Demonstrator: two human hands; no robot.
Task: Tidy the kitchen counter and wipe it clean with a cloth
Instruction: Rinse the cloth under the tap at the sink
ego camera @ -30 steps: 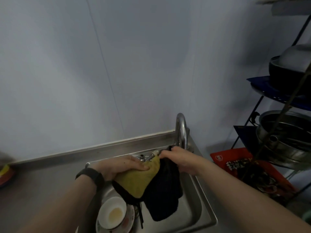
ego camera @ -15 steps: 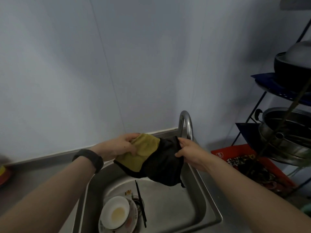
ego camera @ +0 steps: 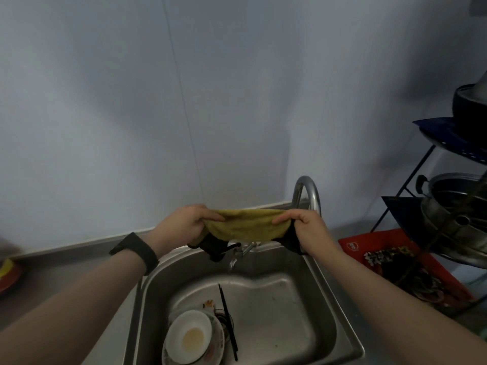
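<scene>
A cloth [ego camera: 245, 227], yellow on one face and black on the other, is stretched flat between both hands above the back of the steel sink [ego camera: 326, 293]. My left hand [ego camera: 181, 226] pinches its left end; a black band sits on that wrist. My right hand [ego camera: 307, 227] grips the right end. The black side hangs below and partly hides the tap handle [ego camera: 245, 250]. The steel counter [ego camera: 66, 275] runs off to the left of the sink.
In the sink lie a white bowl [ego camera: 189, 335] on a patterned plate and black chopsticks [ego camera: 228, 320]. A curved faucet [ego camera: 307, 192] rises behind my right hand. At right are a red crate [ego camera: 369, 248] and a rack with metal pots [ego camera: 453, 206]. A red-yellow object [ego camera: 9, 272] sits far left.
The cloth hung bunched low over the sink. Both hands have lifted it and pulled it apart, so it now spreads taut with the yellow side up.
</scene>
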